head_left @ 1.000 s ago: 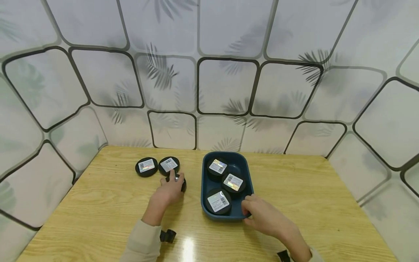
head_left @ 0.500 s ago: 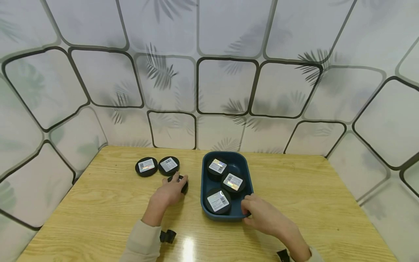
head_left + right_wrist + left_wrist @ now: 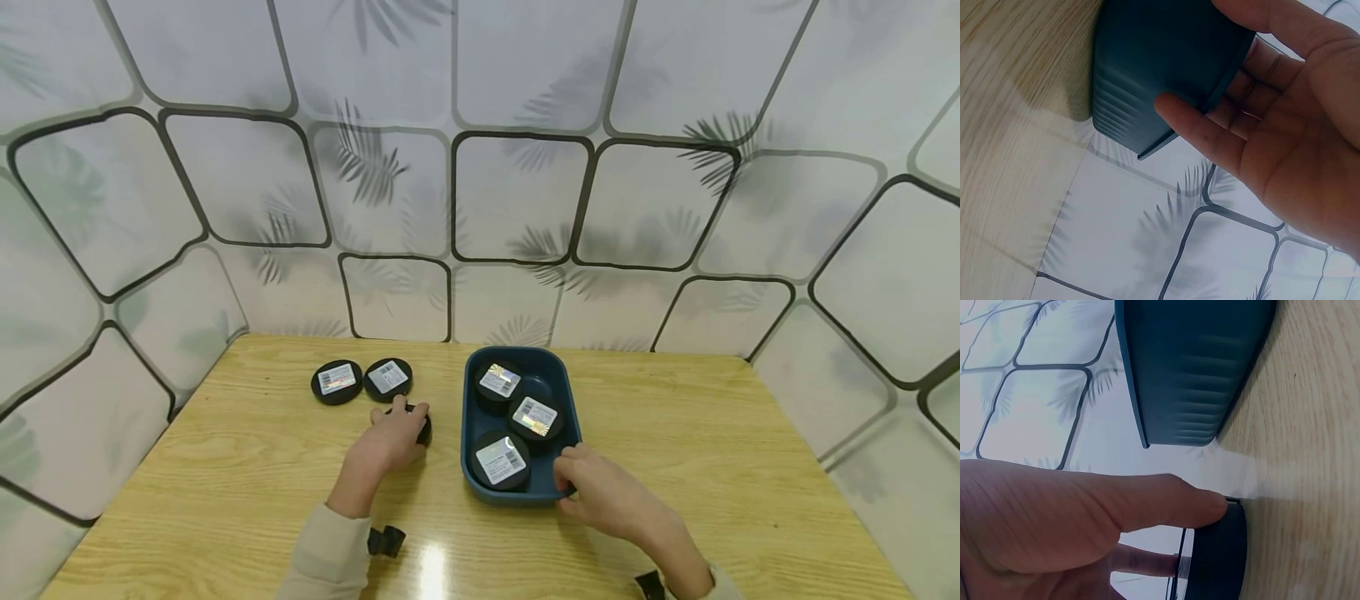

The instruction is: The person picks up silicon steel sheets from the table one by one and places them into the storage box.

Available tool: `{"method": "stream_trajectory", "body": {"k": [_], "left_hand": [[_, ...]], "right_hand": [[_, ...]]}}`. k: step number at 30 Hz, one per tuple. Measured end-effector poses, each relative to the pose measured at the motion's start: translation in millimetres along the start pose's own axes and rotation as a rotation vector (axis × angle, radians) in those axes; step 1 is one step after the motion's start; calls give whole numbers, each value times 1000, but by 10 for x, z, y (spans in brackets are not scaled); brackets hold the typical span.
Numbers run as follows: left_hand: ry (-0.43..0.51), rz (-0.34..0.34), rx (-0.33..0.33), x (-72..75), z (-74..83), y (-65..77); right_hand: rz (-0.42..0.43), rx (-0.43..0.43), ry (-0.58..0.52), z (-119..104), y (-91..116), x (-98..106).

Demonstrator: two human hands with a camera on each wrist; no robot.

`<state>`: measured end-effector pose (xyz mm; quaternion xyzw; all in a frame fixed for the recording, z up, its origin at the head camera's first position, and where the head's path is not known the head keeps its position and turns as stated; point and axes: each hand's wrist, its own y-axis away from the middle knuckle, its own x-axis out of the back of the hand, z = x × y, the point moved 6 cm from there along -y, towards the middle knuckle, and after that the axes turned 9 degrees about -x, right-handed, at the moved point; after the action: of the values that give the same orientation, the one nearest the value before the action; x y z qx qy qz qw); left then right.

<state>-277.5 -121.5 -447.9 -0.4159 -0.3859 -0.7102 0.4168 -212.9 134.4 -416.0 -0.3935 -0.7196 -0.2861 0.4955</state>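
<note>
Right hand [image 3: 611, 498] pinching blue bin [image 3: 513, 501], left hand [image 3: 384, 443] gripping black disc [image 3: 425, 430]; inside bin — three labelled discs [image 3: 535, 419]

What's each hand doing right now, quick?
Left hand: holding a black round container.
Right hand: holding the blue bin by its rim.

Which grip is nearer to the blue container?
The right grip, holding the blue container at its near right corner; the left grip is apart, left of it, around a black disc.

Left sleeve [image 3: 327, 554] beige, creased; right sleeve [image 3: 718, 586] same beige, mostly cropped; small black wrist pieces [image 3: 386, 542] both sides; hands [image 3: 384, 443] bare.
</note>
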Motion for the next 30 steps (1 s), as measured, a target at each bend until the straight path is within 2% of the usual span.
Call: {"method": "stream_trajectory", "body": {"k": [7, 18, 23, 30], "left_hand": [[32, 45, -24, 13, -32, -28], [17, 86, -40, 31, -66, -64], [29, 89, -45, 36, -55, -53], [15, 127, -58, 109, 6, -13]], "right_hand": [[9, 8, -6, -1, 1, -4], [16, 13, -2, -1, -5, -6], [12, 15, 1, -2, -5, -14], [16, 15, -1, -12, 0, 9]]}}
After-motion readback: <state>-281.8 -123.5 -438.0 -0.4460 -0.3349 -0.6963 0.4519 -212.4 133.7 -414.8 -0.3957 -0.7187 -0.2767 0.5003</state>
